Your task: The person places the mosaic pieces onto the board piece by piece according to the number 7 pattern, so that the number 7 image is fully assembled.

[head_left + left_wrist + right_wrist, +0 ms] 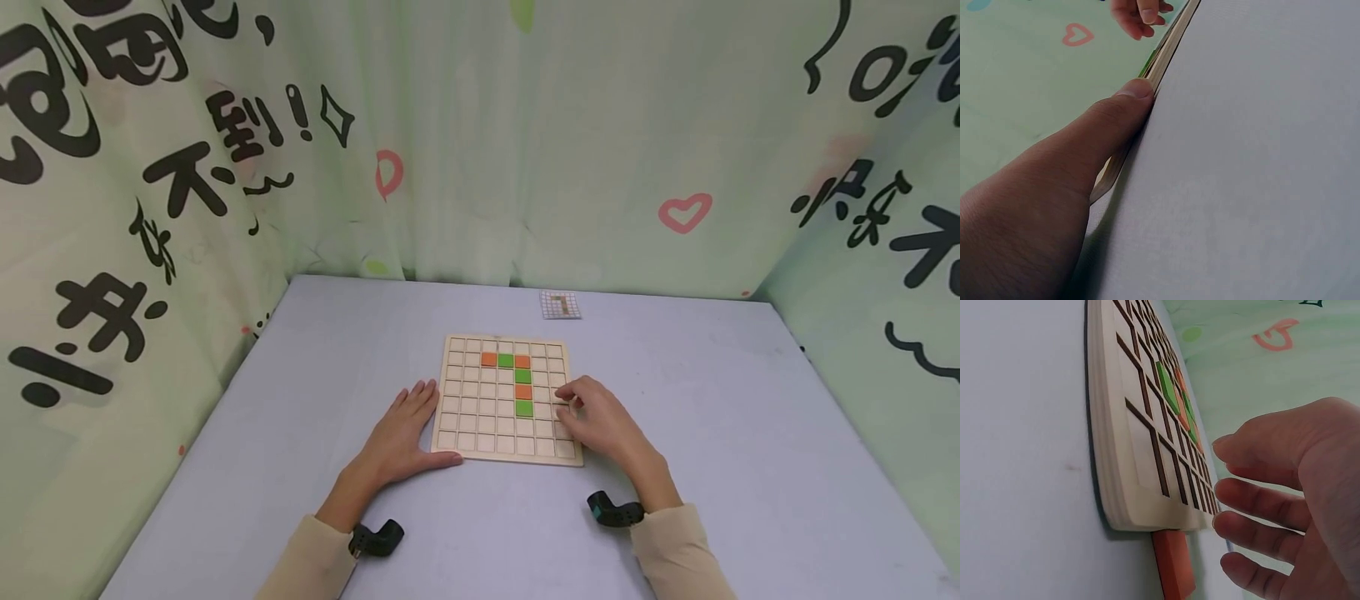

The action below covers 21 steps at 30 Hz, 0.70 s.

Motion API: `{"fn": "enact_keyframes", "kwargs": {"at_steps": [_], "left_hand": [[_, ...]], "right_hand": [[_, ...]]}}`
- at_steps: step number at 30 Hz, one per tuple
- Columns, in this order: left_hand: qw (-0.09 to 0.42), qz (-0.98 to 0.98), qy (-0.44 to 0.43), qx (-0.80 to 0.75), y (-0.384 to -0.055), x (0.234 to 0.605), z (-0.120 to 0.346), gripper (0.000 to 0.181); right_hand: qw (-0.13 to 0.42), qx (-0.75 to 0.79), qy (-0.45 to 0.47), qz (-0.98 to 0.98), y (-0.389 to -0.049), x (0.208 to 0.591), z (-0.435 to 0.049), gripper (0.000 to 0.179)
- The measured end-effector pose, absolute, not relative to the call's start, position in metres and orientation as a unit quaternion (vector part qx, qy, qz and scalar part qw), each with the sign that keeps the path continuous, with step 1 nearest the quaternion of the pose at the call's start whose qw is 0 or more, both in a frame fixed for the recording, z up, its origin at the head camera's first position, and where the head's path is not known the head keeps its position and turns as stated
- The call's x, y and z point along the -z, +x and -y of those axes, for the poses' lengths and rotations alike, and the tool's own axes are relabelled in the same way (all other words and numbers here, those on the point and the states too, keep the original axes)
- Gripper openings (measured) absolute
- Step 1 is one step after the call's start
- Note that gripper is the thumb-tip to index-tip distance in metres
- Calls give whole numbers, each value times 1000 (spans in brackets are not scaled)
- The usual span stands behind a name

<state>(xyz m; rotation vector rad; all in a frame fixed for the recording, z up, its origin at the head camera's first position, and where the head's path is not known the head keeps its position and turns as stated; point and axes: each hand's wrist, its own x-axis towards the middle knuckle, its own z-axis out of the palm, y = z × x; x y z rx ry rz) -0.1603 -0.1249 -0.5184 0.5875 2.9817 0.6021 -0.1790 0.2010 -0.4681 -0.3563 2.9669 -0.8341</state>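
Observation:
A square wooden grid board [472, 429] lies on the table. Orange and green tiles alternate in it, three in a row near the far side, then down a column to the nearest green tile [524, 408]. My left hand [401, 442] rests along the board's left edge with straight fingers, its thumb [1132, 94] touching the near edge. Over the right edge hovers my right hand [603, 421], fingers loosely bent and nothing between them. In the right wrist view an orange-red block [1172, 562] lies beside the board; the hand hides it in the head view.
Behind the board lies a small card [560, 305] with a printed grid and a coloured pattern. The pale table [705, 392] stretches out on both sides. Green printed curtains [585, 150] stand around its back and sides.

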Motion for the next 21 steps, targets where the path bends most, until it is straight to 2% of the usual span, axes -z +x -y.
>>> {"fn": "enact_keyframes", "kwargs": {"at_steps": [11, 21], "left_hand": [[19, -962, 191, -194, -161, 519, 125, 112], [17, -962, 191, -195, -161, 521, 125, 112]], "right_hand": [[7, 260, -115, -959, -173, 475, -215, 28], [20, 252, -110, -961, -165, 475, -226, 28]]}}
